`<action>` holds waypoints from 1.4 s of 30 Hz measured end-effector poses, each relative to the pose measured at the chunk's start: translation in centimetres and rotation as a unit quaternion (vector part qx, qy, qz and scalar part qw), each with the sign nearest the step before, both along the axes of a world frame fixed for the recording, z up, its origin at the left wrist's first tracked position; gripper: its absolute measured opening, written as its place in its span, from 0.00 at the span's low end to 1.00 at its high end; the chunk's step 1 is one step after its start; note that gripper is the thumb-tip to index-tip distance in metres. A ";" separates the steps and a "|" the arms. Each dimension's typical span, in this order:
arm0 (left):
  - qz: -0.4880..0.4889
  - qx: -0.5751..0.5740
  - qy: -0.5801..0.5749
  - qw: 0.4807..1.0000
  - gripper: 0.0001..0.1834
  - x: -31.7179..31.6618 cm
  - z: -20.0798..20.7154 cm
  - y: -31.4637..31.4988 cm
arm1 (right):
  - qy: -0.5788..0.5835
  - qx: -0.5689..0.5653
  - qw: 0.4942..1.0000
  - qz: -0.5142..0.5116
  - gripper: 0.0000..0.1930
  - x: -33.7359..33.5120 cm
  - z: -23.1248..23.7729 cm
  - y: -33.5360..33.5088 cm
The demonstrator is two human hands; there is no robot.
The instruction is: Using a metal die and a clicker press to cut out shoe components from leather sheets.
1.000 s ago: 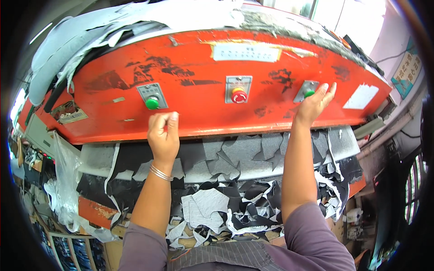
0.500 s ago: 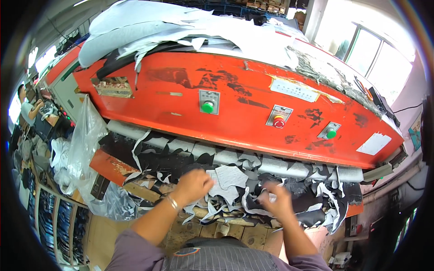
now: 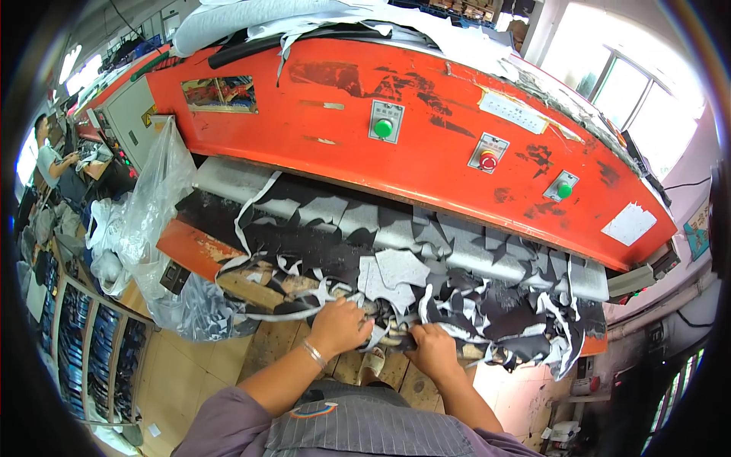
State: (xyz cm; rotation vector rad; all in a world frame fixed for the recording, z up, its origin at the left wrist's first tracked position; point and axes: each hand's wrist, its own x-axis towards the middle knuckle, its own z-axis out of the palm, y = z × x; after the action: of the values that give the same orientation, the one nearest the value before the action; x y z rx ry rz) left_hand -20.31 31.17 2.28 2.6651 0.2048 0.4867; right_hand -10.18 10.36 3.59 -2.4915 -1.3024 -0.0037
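At the near edge of the machine bed, my left hand [image 3: 340, 327] is closed among offcuts of black and white sheet material, with pale scraps at its thumb. To its right, my right hand [image 3: 434, 350] curls its fingers over the offcuts [image 3: 464, 329] along the same edge. Both hands hide most of what they grip. Just beyond them lie overlapping light grey cut pieces [image 3: 392, 276] with notched outlines. A long white strip [image 3: 245, 217] trails down the bed on the left.
The red machine beam [image 3: 320, 129] spans the far side, with green buttons [image 3: 383, 128] and a red button [image 3: 487, 161]. White sheets [image 3: 251, 23] lie on top. A clear plastic bag [image 3: 164, 183] hangs at left near a rack [image 3: 84, 335]. Another person [image 3: 49, 156] works far left.
Both hands have come nearer to my body and closer together, down to the bed's front edge. Fewer offcuts cover the bed's left part. The view has shifted too.
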 end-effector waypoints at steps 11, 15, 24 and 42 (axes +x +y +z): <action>-0.113 -0.295 0.153 0.936 0.16 7.3 5.4 7.8 | 0.100 0.099 0.989 -0.047 0.21 21.2 6.7 14.0; -0.170 -0.349 0.140 0.911 0.16 12.5 5.6 8.7 | -0.065 0.088 0.987 -0.121 0.21 28.7 3.8 22.1; -0.155 -0.537 0.156 0.815 0.19 18.2 2.6 10.0 | -0.094 0.175 0.979 -0.054 0.04 30.3 1.7 19.2; -0.381 -0.308 -0.104 0.865 0.49 13.5 5.2 4.1 | 0.679 0.380 0.627 -0.016 0.55 7.7 4.3 6.0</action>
State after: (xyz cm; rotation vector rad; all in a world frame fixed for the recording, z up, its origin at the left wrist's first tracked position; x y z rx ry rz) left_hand -6.80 35.25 7.51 1.8318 -0.6373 0.3516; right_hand -2.44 16.33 7.88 -1.0815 -0.3521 0.9122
